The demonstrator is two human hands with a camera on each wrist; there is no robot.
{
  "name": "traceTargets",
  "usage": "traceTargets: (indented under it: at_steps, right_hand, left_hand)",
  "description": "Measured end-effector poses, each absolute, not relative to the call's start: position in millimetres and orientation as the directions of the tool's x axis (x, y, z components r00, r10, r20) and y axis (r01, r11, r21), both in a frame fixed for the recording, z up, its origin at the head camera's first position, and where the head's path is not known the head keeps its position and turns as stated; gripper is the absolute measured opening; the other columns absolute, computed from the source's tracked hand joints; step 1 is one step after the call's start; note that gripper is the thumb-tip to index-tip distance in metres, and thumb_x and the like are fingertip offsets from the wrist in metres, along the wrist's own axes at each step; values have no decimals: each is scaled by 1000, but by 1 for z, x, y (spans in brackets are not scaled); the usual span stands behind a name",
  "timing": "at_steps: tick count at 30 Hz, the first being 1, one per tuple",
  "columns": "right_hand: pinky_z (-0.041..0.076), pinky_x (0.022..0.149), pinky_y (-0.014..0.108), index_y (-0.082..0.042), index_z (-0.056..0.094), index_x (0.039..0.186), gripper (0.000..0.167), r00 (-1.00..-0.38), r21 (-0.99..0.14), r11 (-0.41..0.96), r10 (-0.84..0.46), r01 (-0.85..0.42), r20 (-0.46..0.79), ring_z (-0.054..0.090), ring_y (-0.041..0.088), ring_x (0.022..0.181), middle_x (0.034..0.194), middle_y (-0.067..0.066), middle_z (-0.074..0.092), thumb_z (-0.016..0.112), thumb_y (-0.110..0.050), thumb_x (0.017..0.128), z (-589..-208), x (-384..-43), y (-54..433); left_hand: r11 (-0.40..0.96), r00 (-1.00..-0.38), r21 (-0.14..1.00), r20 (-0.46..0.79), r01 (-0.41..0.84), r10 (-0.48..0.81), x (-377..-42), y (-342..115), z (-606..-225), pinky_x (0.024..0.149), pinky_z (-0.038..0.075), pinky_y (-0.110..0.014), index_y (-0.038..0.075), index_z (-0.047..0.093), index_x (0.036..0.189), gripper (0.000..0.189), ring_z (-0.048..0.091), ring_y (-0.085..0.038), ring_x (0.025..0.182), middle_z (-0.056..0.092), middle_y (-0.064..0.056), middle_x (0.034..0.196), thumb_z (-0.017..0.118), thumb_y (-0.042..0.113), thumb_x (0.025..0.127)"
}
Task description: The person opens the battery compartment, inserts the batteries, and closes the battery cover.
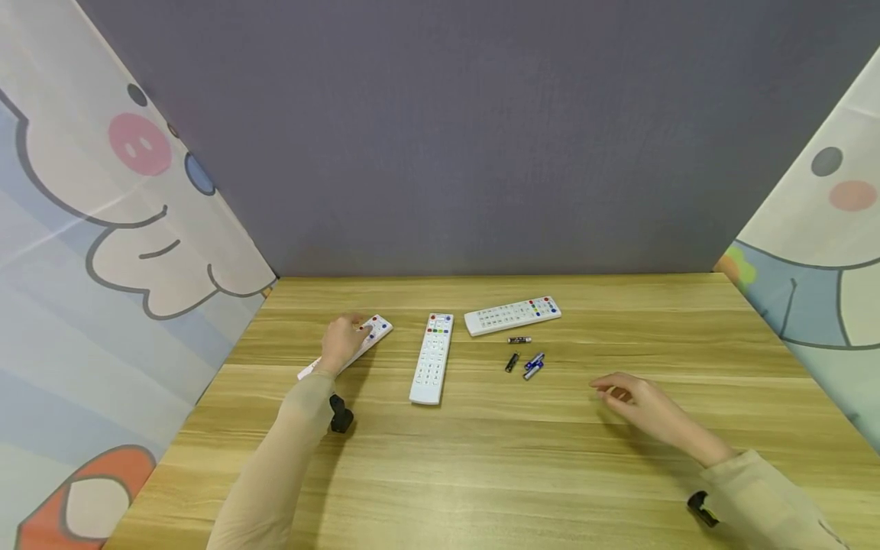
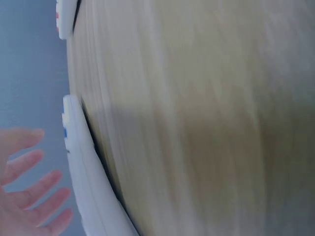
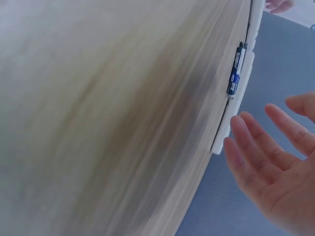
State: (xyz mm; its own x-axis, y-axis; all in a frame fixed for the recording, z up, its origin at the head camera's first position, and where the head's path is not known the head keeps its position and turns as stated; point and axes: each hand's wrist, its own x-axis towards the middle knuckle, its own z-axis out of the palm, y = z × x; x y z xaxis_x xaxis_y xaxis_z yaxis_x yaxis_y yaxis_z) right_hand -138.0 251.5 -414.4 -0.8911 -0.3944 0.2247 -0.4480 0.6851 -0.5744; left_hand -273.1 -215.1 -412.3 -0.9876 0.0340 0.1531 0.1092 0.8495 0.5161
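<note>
Left hand, left of frame centre: grip spread, unclosed, over white remote. Right hand, lower right: grip relaxed, held nothing.

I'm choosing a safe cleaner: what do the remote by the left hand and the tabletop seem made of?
The remote by the left hand: probably hard plastic, smooth and fairly matte, going by its even white moulded-looking shell. The tabletop: wood or wood-look laminate with a soft sheen; its streaky grain leaves open which.
</note>
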Motion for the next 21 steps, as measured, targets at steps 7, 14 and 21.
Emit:
traceTargets:
  at_steps: [7, 14, 21]
  right_hand:
    - [50, 62, 22, 2, 59, 104, 21, -896, -574, 693, -391, -437, 210, 53, 1, 75, 92, 6, 63, 56, -4, 85, -415, -139, 250]
    - [50, 63, 22, 1, 60, 104, 21, -903, -577, 699, -383, -422, 196, 54, 2, 75, 93, 7, 63, 56, -4, 84, -415, -140, 248]
    - [50, 64, 23, 2, 60, 105, 21, -904, -579, 700, -384, -417, 187, 54, 2, 75, 93, 7, 63, 56, -4, 85, -416, -141, 248]
  left_hand:
    - [791, -975, 584, 208, 182, 71, -271, -197, -408, 76, 48, -46, -5, 59, 107, 29, 56, -35, 94, 59, -23, 104, 58, 11, 84]
    - [754, -983, 632, 135, 181, 122, -273, -177, -407, 70, 50, -41, -4, 56, 112, 31, 55, -32, 91, 57, -22, 105, 56, 10, 85]
    - [737, -972, 642, 59, 210, 226, -274, -157, -406, 68, 52, -36, -4, 53, 117, 35, 59, -29, 87, 56, -22, 109, 56, 11, 85]
